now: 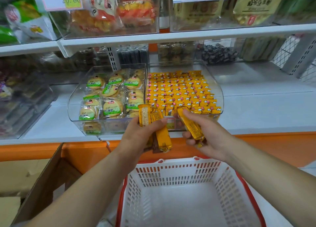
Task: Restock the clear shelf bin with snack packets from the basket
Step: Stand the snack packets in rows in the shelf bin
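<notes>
Left hand (142,136) and right hand (207,132) each grip snack packets (163,138) (long axes bin-ward); clear bin (220,91) directly ahead, right hand nearer.

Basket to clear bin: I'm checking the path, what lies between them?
Head view: the left hand and right hand, each gripping yellow packets, hang between the basket and clear bin, with the orange shelf edge behind.

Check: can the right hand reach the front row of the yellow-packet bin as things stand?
Probably yes. The right hand, holding yellow packets, is at the front wall of the open-topped clear bin, just short of the front row; nothing lies between them.
</notes>
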Available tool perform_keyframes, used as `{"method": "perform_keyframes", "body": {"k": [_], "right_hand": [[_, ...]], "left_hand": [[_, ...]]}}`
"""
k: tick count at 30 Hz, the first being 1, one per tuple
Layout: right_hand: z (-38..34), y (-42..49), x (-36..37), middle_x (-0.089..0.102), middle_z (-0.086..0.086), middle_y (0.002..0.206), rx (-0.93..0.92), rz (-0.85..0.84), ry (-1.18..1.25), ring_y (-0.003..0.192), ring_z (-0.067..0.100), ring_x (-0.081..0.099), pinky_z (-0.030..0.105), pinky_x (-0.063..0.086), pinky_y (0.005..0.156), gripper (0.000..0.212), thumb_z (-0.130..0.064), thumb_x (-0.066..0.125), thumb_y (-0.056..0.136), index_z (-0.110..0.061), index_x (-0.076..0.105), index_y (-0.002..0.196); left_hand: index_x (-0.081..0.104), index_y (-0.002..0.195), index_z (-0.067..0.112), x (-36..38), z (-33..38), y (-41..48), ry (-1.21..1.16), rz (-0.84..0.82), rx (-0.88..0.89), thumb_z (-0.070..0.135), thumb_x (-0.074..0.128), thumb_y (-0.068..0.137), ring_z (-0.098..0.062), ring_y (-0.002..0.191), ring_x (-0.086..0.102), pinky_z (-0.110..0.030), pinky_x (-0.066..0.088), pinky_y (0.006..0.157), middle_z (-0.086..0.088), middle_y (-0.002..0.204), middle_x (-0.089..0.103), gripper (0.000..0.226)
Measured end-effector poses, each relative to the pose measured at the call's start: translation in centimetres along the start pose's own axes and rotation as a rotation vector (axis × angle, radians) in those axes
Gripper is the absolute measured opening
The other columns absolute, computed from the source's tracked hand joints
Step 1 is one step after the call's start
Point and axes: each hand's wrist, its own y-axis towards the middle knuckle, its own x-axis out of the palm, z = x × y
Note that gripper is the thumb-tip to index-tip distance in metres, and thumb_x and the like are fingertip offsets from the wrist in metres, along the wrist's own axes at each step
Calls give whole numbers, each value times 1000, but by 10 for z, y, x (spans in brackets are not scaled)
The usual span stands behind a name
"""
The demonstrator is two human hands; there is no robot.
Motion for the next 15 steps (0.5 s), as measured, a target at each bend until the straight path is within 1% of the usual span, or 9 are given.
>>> {"method": "perform_keyframes", "body": {"k": [1, 3, 5, 8, 11, 13, 15], "right_hand": [[-1, -1, 0, 67, 4, 79, -9, -9, -12, 55, 15, 60, 24, 45, 41, 60, -42, 79, 70, -6, 67, 117], [-2, -2, 0, 72, 10, 92, -9, -28, -22, 63, 20, 67, 28, 52, 48, 52, -40, 75, 76, -6, 68, 114], [-3, -3, -2, 74, 11, 99, 0, -51, -31, 69, 21, 69, 30, 53, 50, 50, -42, 66, 83, -5, 67, 117], [-4, -4, -4, 71, 7, 93, 34, -82, 36, 63, 17, 60, 26, 46, 46, 52, -44, 56, 91, -5, 64, 125], [-5, -3, -4, 66, 5, 84, 30, -87, 84, 59, 15, 55, 24, 43, 44, 53, -45, 58, 89, -6, 66, 124], [-6, -2, -4, 63, 6, 79, 12, -78, 107, 59, 15, 54, 24, 42, 43, 56, -36, 65, 82, -3, 62, 127], [-7, -1, -3, 60, 9, 81, -4, -39, 99, 61, 17, 56, 26, 44, 44, 55, -14, 69, 76, -1, 56, 128]], "left_hand": [[65, 114, 24, 0, 0, -1, 2, -2, 2, 43, 82, 60, -26, 87, 78, -45, 64, 73, -5, 100, 79, 60], [65, 113, 24, 0, 1, -2, 5, -1, 4, 41, 83, 65, -25, 85, 78, -42, 63, 70, -5, 99, 79, 54], [65, 114, 24, -1, 1, -2, 13, 7, 4, 38, 83, 70, -24, 86, 78, -41, 63, 71, -4, 99, 79, 49], [65, 113, 26, -2, 2, -2, 17, 16, 9, 40, 83, 69, -23, 86, 78, -42, 63, 73, -3, 100, 79, 50], [64, 116, 25, -1, 2, -2, 20, 13, 12, 44, 83, 60, -23, 88, 78, -43, 63, 73, -4, 102, 79, 62], [64, 117, 25, 0, 3, -1, 28, 12, 15, 46, 84, 56, -23, 87, 78, -41, 63, 71, -3, 101, 79, 67], [64, 117, 25, -1, 4, 1, 29, 11, 19, 46, 85, 54, -23, 87, 78, -40, 62, 69, -3, 100, 79, 69]]}}
